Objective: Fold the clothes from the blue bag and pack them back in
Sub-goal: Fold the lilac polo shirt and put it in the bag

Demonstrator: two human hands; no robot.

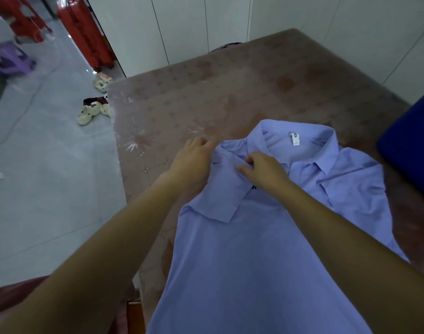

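A: Where's the garment?

B: Light blue collared short-sleeve shirt (266, 249) lies flat, front up, on the brown patterned worktop under a clear plastic cover (206, 92). Collar toward 12 o'clock, white neck label (294, 139) showing, hem running off the near edge at 6.

A: Left hand?

B: Left hand (194, 162) sits at the shirt's 10 o'clock corner, fingertips curled shut on the shoulder edge just beside the collar. It's pinching cloth, knuckles up.

A: Right hand?

B: Right hand (264, 169) is on the chest just below the collar opening, at about 3 o'clock from the left hand and near it. Fingers bent, pressing or nipping the fabric by the placket; can't tell if it truly grips. A dark print peeks out under the wrist.

A: Sleeves?

B: The sleeve on the left-hand side is folded inward, its cuff (220, 213) lying across the chest toward 6 from the left hand. The other sleeve spreads out flat toward 3 o'clock.

A: The bag?

B: Dark blue fabric bag (408, 145) at 3 o'clock, cut by the frame edge, just beside the spread sleeve.

A: Other stuff?

B: Cream clog shoes (93, 112) on the grey tiled floor (49, 189) at 10 o'clock, well apart from the shirt.
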